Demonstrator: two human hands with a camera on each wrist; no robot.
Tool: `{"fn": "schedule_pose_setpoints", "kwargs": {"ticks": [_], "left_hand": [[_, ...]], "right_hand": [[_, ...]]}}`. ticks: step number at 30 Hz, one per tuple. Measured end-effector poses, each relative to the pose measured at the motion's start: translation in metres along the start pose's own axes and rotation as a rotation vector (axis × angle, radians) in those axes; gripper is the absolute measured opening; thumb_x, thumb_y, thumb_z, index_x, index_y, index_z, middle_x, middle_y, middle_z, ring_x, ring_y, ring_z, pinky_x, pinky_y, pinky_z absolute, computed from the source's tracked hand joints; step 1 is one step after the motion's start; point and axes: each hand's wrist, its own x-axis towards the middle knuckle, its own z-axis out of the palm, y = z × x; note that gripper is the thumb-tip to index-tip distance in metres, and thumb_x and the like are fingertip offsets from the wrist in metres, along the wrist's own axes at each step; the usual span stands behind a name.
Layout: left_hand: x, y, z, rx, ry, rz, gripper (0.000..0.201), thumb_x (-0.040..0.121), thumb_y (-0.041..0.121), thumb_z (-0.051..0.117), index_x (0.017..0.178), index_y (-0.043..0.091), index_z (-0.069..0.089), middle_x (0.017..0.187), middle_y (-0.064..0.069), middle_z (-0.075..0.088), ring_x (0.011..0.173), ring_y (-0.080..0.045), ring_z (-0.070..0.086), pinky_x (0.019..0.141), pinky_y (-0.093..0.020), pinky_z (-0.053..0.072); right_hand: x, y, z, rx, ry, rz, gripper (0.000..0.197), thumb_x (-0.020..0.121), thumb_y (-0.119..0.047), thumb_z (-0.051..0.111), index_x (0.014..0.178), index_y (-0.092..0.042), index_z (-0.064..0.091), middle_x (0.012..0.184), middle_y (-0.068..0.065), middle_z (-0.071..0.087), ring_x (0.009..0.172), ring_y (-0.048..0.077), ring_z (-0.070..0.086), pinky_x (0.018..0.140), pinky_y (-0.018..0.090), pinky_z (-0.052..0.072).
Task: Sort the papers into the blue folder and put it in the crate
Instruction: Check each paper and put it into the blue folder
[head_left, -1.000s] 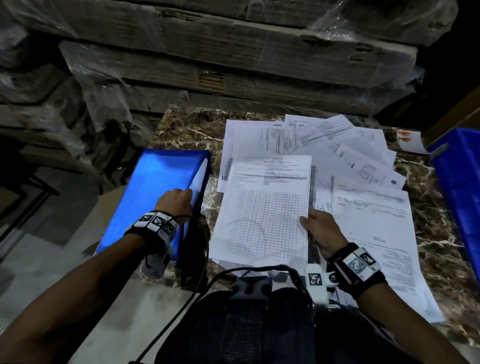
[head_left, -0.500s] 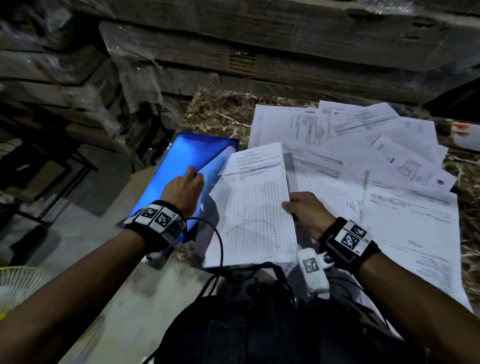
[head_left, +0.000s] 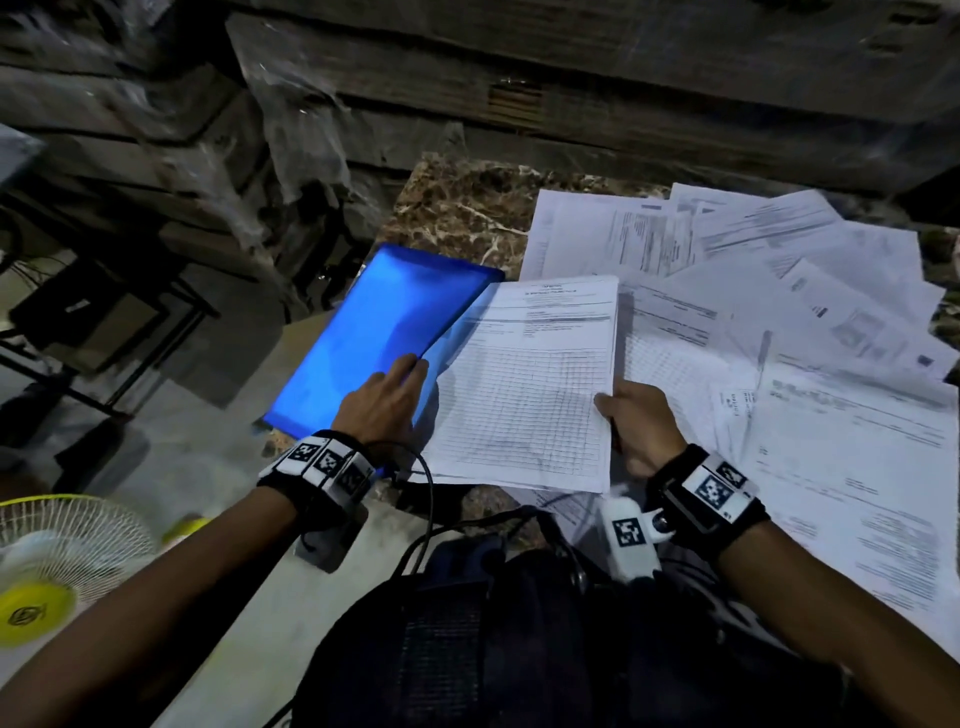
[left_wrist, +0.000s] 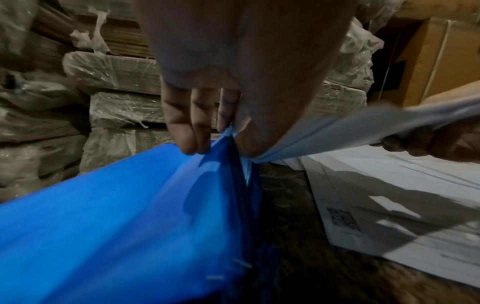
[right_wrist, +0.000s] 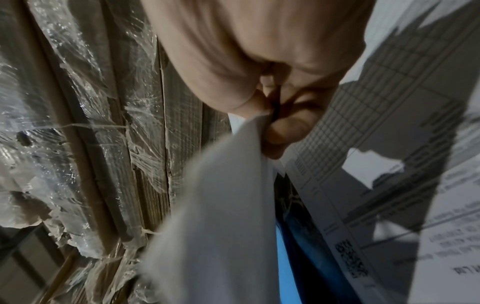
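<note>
L hand (head_left: 382, 400) sits on the blue folder (head_left: 384, 332) at the table's (head_left: 467, 218) left edge, fingers (left_wrist: 182, 131) together on top & thumb under, pinching the upper cover by its right edge so it lifts open. R hand (head_left: 641, 426) pinches the gridded sheet (head_left: 530, 384) at its right edge, thumb on top, other fingers curled below; sheet's far left corner overlaps the folder's right edge. Remaining papers (head_left: 779, 322) lie fanned across the table to the right, toward its far edge.
</note>
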Motion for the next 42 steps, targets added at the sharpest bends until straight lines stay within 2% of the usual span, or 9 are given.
{"fn": "schedule_pose_setpoints", "kwargs": {"ticks": [3,7,11,14,17,20,28,35,42], "left_hand": [[-0.002,-0.008,0.006,-0.095,-0.05,0.051,0.06,0.083,0.012,0.045,0.141,0.017,0.033,0.146,-0.01,0.03,0.101,-0.04,0.052,0.07,-0.044,0.044],[-0.001,-0.014,0.013,-0.145,0.018,0.103,0.042,0.075,0.001,0.057,0.115,0.014,0.053,0.124,-0.02,0.051,0.087,-0.042,0.059,0.062,-0.049,0.051],[-0.001,-0.011,0.01,-0.151,0.024,0.065,0.04,0.076,0.009,0.037,0.107,0.003,0.062,0.114,-0.018,0.056,0.088,-0.04,0.06,0.064,-0.049,0.051],[0.0,-0.01,0.011,-0.17,0.034,0.025,0.063,0.072,0.027,0.016,0.108,0.004,0.062,0.116,-0.016,0.057,0.09,-0.038,0.061,0.066,-0.048,0.051],[0.001,-0.01,0.007,-0.142,0.003,-0.036,0.044,0.084,0.016,0.035,0.122,0.011,0.056,0.131,-0.008,0.05,0.102,-0.035,0.058,0.074,-0.047,0.05],[0.001,-0.012,0.008,-0.132,-0.029,-0.071,0.046,0.082,0.004,0.047,0.127,0.014,0.052,0.135,-0.003,0.045,0.103,-0.034,0.057,0.075,-0.047,0.05],[0.002,-0.017,0.011,-0.147,-0.04,-0.039,0.043,0.086,0.01,0.05,0.129,0.016,0.05,0.139,-0.001,0.042,0.106,-0.032,0.056,0.079,-0.047,0.049],[-0.003,-0.027,0.013,-0.11,-0.131,0.015,0.075,0.081,0.01,0.056,0.148,0.019,0.022,0.156,0.005,0.014,0.117,-0.033,0.043,0.087,-0.05,0.047],[-0.007,-0.02,0.022,0.024,-0.098,0.006,0.072,0.089,0.005,0.045,0.151,0.018,0.01,0.159,0.005,0.003,0.122,-0.03,0.037,0.086,-0.044,0.048]], "right_hand": [[-0.005,0.001,-0.001,-0.08,-0.038,-0.034,0.016,0.092,0.001,0.053,0.089,0.007,0.067,0.099,0.026,0.068,0.082,0.037,0.065,0.078,0.048,0.054],[-0.013,0.007,0.004,-0.131,-0.124,-0.014,0.018,0.092,0.003,0.053,0.079,-0.003,0.065,0.083,0.021,0.066,0.059,0.025,0.058,0.056,0.032,0.043],[-0.019,0.012,0.01,0.001,-0.19,0.086,0.02,0.089,0.009,0.052,0.087,-0.005,0.066,0.083,0.013,0.068,0.071,0.028,0.057,0.061,0.035,0.042],[-0.02,0.013,0.01,0.054,-0.185,0.109,0.02,0.087,0.012,0.053,0.087,-0.004,0.066,0.086,0.015,0.067,0.076,0.028,0.055,0.061,0.032,0.045],[-0.023,0.015,0.005,0.105,-0.182,0.112,0.018,0.086,0.012,0.055,0.092,-0.002,0.066,0.097,0.019,0.068,0.082,0.03,0.061,0.065,0.033,0.049],[-0.023,0.017,0.001,0.175,-0.161,0.104,0.018,0.085,0.013,0.056,0.096,0.001,0.064,0.103,0.025,0.066,0.087,0.035,0.059,0.07,0.036,0.045],[-0.022,0.009,0.011,0.169,-0.107,0.051,0.018,0.086,0.014,0.054,0.086,-0.002,0.063,0.084,0.016,0.066,0.052,0.019,0.059,0.039,0.021,0.041],[-0.015,0.01,0.022,0.181,-0.026,0.06,0.017,0.083,0.011,0.058,0.085,-0.004,0.066,0.094,0.018,0.07,0.087,0.036,0.064,0.079,0.046,0.048],[-0.019,0.014,0.038,0.215,-0.042,0.052,0.014,0.087,0.012,0.055,0.08,-0.001,0.055,0.08,0.015,0.063,0.051,0.015,0.062,0.042,0.021,0.044]]}}
